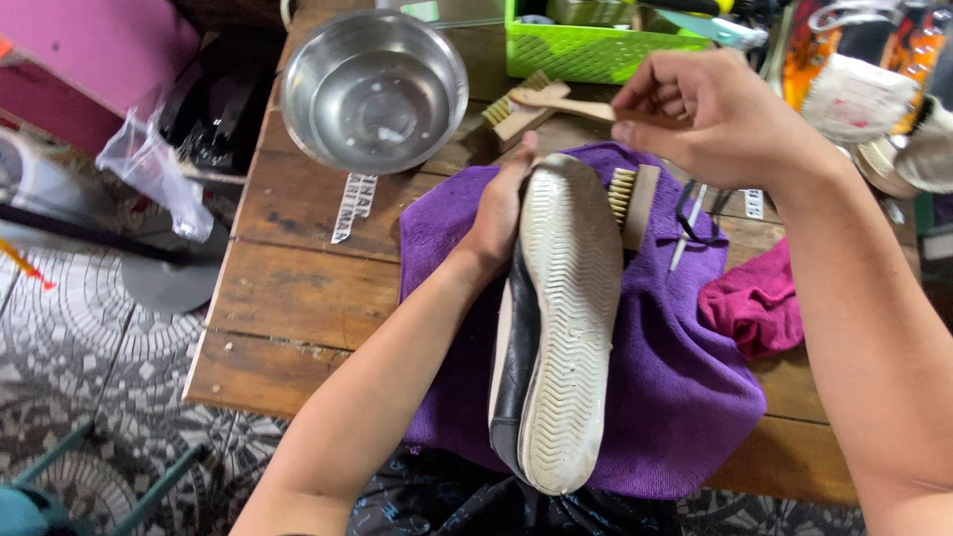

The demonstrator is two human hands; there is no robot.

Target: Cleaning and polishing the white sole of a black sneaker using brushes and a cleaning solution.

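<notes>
**Shoe held sole-up over a purple cloth, brush lifted above it**

A person's left hand clasps a black shoe near its toe end, fingers wrapped around the side, holding it with the ridged white sole facing up. The shoe lies lengthwise over a purple cloth spread on the wooden counter, its heel reaching toward the person's lap. The right hand hovers above and beyond the toe, its grip closed on the handle of a small wooden brush, whose free end points left toward a steel bowl. A second wooden brush rests on the cloth just beside the shoe's toe, bristles turned toward the sole, and another lies on the counter near the bowl. A magenta rag sits crumpled at the cloth's right edge. A green plastic basket stands at the far side of the counter.
</notes>
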